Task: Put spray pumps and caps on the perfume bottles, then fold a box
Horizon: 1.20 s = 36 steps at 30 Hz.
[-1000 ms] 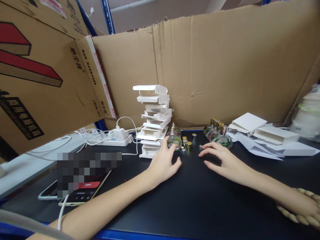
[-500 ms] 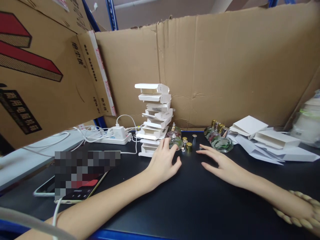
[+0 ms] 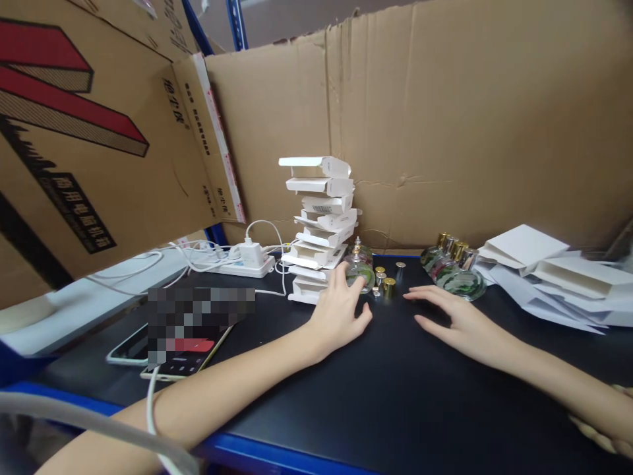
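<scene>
From over here, on the left I see a stack of white boxes (image 3: 324, 206), and just right of it the left hand (image 3: 339, 310), loosely curved and clasping nothing; I can't tell whether its fingertips touch the glass bottle (image 3: 364, 269) behind them. That bottle looks stiff, slick and breakable, probably with some weight for its size, so I'd hold it round the sides of the body, off the thin sprayer. Right of it, the small metal caps (image 3: 389, 287) should be light and apt to roll. Then comes the right hand (image 3: 459, 323), spread and free, near a row of capped bottles (image 3: 461, 284). Against half a second ago, the view has swung left, nearly losing the bracelet (image 3: 588, 433) at far right; the hands have barely moved among the things.
</scene>
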{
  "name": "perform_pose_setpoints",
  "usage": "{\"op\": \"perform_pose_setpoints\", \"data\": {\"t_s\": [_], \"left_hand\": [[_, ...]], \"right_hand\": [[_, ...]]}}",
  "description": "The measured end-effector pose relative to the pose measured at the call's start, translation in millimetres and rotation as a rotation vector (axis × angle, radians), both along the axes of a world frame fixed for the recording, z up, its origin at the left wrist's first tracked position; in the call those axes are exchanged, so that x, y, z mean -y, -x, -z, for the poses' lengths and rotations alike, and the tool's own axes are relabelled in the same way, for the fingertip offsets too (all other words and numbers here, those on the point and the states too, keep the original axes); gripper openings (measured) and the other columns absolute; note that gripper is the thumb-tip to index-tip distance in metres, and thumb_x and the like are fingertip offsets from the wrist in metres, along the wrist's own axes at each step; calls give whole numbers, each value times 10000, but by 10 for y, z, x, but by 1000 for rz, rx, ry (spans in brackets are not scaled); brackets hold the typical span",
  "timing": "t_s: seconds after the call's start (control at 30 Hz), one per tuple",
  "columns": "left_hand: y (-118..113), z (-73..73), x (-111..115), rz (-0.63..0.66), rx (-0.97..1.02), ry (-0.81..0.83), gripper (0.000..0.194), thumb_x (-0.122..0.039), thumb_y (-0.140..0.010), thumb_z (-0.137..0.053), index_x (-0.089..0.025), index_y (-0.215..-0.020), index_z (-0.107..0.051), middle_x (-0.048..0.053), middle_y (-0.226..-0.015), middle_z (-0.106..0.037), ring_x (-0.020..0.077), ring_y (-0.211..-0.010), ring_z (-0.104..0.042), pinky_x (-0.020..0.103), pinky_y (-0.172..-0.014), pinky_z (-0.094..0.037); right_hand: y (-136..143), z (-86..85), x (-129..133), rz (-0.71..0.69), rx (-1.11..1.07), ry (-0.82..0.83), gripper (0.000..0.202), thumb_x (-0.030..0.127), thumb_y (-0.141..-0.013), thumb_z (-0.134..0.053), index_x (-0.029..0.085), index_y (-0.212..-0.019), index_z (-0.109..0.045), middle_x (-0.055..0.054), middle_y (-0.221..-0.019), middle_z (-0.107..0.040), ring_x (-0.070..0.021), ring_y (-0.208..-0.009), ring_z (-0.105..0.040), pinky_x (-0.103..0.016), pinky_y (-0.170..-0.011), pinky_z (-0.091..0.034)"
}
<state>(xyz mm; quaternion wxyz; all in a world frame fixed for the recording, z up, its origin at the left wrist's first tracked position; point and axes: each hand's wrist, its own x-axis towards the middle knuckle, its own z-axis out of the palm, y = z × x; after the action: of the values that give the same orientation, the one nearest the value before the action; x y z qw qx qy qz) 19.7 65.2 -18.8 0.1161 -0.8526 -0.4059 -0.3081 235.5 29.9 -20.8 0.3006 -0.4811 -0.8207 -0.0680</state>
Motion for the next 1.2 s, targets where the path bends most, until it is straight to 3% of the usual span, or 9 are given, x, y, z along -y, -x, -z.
{"op": "perform_pose_setpoints", "data": {"t_s": [0.2, 0.47, 0.8, 1.0, 1.2], "left_hand": [[1, 24, 5, -34, -33, 0, 269, -262, -777, -491, -137, -1015, -483, 185, -1341, -218, 351, -1247, -262, 480, -930, -396], [26, -66, 56, -80, -109, 65, 244, -255, -809, -454, -149, -1024, -495, 162, -1297, -296, 273, -1117, -464, 394, -821, -501], [49, -58, 86, -87, -133, -18, 237, -269, -801, -484, -133, -993, -515, 169, -1177, -371, 279, -1038, -508, 395, -826, -484], [46, -133, 86, -201, -235, -7, 192, -215, -867, -391, -173, -990, -532, 124, -1041, -428, 224, -851, -584, 320, -619, -524], [35, -147, 109, -220, -240, 11, 237, -338, -885, -389, -198, -1006, -537, 109, -1009, -425, 228, -834, -584, 317, -593, -516]], "right_hand": [[-44, -39, 5, -22, -21, -96, 290, 346, -772, -423, 200, -869, -653, -64, -906, -681, -205, -831, -647, -341, -757, -528], [-33, -45, 18, 47, -138, -47, 300, 359, -722, -462, 191, -865, -666, -50, -835, -692, -178, -714, -648, -288, -655, -540], [-66, -7, 17, 145, -153, 31, 260, 374, -725, -469, 246, -817, -676, -25, -851, -678, -187, -766, -625, -301, -659, -503], [-52, -56, 77, 202, -136, 121, 225, 328, -729, -483, 245, -793, -682, -7, -838, -675, -181, -773, -614, -295, -661, -471], [-30, -101, 111, 248, -142, 192, 225, 339, -738, -509, 245, -826, -693, 9, -846, -687, -182, -790, -619, -296, -681, -457]]}}
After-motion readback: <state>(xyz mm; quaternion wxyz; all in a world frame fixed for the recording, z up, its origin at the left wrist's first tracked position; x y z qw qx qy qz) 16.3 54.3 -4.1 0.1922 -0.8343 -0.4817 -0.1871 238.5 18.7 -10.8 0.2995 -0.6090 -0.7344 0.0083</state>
